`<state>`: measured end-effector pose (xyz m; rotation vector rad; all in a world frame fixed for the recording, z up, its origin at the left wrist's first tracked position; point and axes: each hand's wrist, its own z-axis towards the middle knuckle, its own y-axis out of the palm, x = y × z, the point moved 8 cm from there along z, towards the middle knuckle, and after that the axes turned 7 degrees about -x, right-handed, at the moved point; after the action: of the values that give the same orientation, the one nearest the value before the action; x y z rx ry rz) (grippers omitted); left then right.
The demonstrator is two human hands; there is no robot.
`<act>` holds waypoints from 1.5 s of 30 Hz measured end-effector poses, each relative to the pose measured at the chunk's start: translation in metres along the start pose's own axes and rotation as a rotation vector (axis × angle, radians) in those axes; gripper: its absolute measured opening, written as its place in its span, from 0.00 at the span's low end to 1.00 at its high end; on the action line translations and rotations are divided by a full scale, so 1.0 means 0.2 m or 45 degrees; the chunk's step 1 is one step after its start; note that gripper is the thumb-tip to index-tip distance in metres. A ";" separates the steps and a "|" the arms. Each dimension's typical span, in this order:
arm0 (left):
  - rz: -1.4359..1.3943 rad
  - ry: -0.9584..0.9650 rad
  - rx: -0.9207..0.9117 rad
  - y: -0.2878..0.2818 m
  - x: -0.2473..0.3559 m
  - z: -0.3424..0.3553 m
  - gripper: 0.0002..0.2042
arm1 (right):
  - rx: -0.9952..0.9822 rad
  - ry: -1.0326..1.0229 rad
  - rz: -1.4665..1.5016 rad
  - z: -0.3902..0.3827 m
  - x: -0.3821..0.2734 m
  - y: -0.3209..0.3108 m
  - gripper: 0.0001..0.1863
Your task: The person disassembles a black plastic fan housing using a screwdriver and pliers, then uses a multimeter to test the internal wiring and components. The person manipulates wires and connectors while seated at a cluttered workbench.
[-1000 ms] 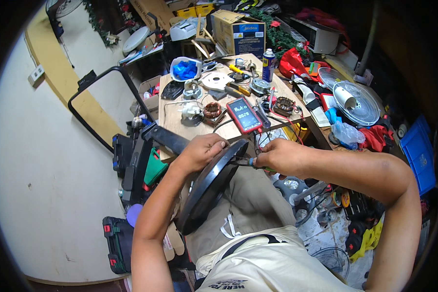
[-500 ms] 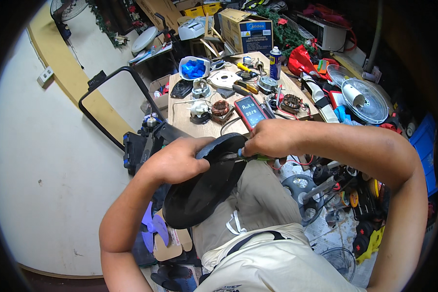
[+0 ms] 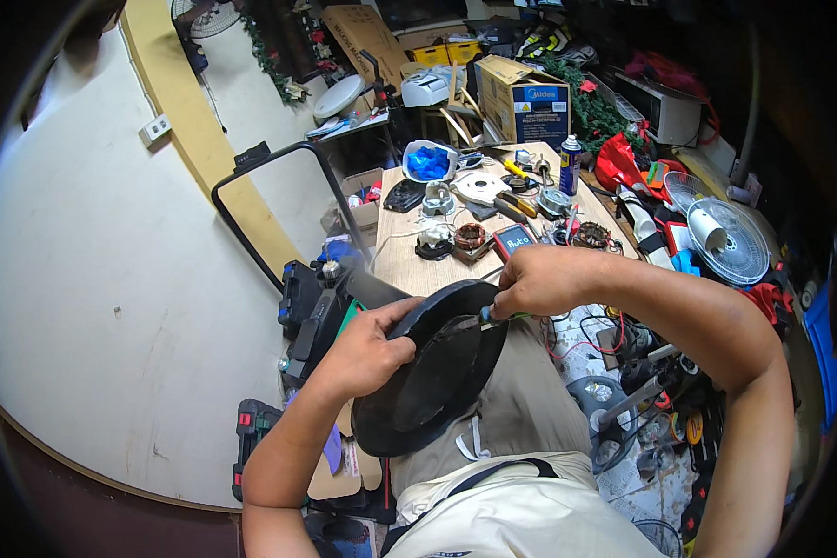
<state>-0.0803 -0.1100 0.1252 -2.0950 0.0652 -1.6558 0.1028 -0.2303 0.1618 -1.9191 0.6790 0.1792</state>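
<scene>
black round dish (image 3: 428, 391) tilted over lap (image 3: 535, 395), near worktop (image 3: 405, 263). left hand (image 3: 370, 350): fingers gripping dish's rim. right hand (image 3: 541, 281): fingers closed round hand tool (image 3: 485, 318), tip inside dish. risk: tool could skid off smooth-looking surface toward lap; one-sided left grip could let dish twist.

A loose cream shirt (image 3: 549, 511), softly creased, with a bit of dark print (image 3: 451, 554) at the view's lower edge; a black band (image 3: 493, 471) curving across it; plain grey-brown trousers (image 3: 530, 395) with folds; a white drawstring (image 3: 476, 434) looped at their front; hands (image 3: 370, 353) and forearms (image 3: 299, 432) bare.
</scene>
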 end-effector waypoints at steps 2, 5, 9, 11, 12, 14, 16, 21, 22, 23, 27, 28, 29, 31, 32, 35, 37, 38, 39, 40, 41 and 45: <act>-0.034 0.082 0.069 0.00 0.00 -0.05 0.33 | 0.016 -0.027 0.000 -0.01 -0.02 0.00 0.26; -0.040 0.157 0.159 -0.01 -0.02 -0.12 0.33 | 0.011 -0.069 -0.013 -0.04 -0.05 0.01 0.27; -0.125 0.184 0.213 0.00 -0.10 -0.16 0.34 | -0.029 -0.109 -0.066 -0.06 -0.06 0.06 0.28; -0.222 0.236 0.194 0.06 -0.15 -0.17 0.34 | -0.046 -0.129 -0.116 -0.07 -0.05 0.11 0.28; -0.261 0.240 0.197 0.07 -0.17 -0.17 0.34 | -0.055 -0.125 -0.156 -0.07 -0.04 0.13 0.28; -0.339 0.205 0.214 0.07 -0.24 -0.16 0.36 | -0.117 -0.102 -0.100 -0.08 -0.02 0.18 0.28; -0.348 0.213 0.216 0.05 -0.29 -0.16 0.36 | -0.140 -0.088 -0.100 -0.09 0.01 0.20 0.27; -0.778 0.413 -0.046 0.03 -0.43 -0.06 0.34 | -0.050 -0.123 0.017 -0.12 0.12 0.16 0.25; -0.933 0.417 -0.062 0.03 -0.49 -0.01 0.32 | -0.038 -0.139 0.066 -0.13 0.17 0.16 0.24; -1.124 0.436 -0.103 0.04 -0.55 0.04 0.30 | -0.019 -0.239 0.147 -0.14 0.21 0.17 0.23; -1.004 0.589 -0.160 0.05 -0.72 0.19 0.23 | -0.051 -0.259 0.595 -0.12 0.55 0.35 0.19; -0.947 0.648 -0.144 0.06 -0.75 0.22 0.22 | -0.082 -0.258 0.732 -0.14 0.65 0.43 0.18; -0.921 0.773 -0.165 0.07 -0.75 0.23 0.21 | -0.131 -0.163 0.773 -0.12 0.74 0.55 0.18; -0.749 0.690 -0.033 0.10 -0.83 0.30 0.21 | -0.185 -0.160 0.799 -0.10 0.83 0.79 0.16; -0.680 0.679 0.013 0.10 -0.86 0.33 0.21 | -0.196 -0.371 0.885 -0.11 0.79 0.88 0.17; -0.488 0.659 0.018 0.09 -0.88 0.45 0.22 | -0.036 -0.766 1.203 -0.10 0.64 1.02 0.19; -0.297 0.601 -0.014 0.09 -0.89 0.51 0.22 | 0.079 -0.874 1.621 -0.08 0.60 0.93 0.20; -0.286 0.581 -0.031 0.09 -0.89 0.53 0.21 | 0.154 -0.961 1.831 -0.06 0.57 0.84 0.22; -0.274 0.561 -0.048 0.10 -0.88 0.54 0.20 | 0.287 -0.947 1.783 -0.05 0.57 0.72 0.32; -0.359 0.569 -0.052 0.10 -0.87 0.56 0.20 | 0.356 -1.022 1.729 -0.01 0.53 0.59 0.39; -0.394 0.638 -0.061 0.11 -0.84 0.56 0.19 | 0.452 -1.042 1.529 0.02 0.49 0.46 0.40; -0.377 0.690 -0.042 0.16 -0.76 0.59 0.20 | 0.558 -1.081 1.129 0.10 0.27 0.23 0.36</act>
<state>-0.0045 -0.0526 -0.0447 -1.6787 -0.0485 -2.3765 0.1257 -0.2470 0.0945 -0.8686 0.8257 1.2075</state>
